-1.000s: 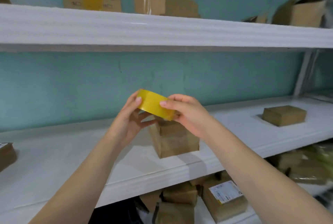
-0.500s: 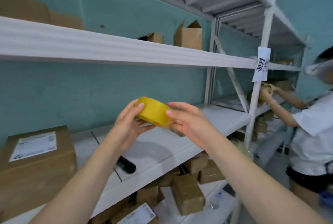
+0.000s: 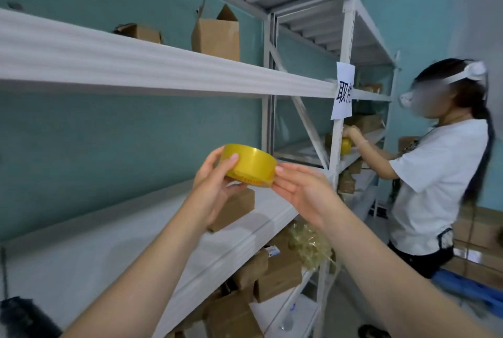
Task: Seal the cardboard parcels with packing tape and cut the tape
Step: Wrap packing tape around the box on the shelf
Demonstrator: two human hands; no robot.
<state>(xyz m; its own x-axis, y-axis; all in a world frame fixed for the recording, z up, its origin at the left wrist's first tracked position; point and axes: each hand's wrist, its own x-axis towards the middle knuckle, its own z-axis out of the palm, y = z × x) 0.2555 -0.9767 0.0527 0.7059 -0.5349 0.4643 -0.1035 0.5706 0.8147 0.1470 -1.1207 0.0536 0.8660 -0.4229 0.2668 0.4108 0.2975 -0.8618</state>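
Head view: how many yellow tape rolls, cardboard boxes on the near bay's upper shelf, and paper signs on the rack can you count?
Yellow tape rolls: 2
Cardboard boxes on the near bay's upper shelf: 2
Paper signs: 1
Total: 5

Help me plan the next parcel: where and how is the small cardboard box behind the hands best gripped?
Grip the box across its two short side faces, coming from above and the shelf's open front. It lies flat and low, the wall blocks the back, and the left hand covers its near end.
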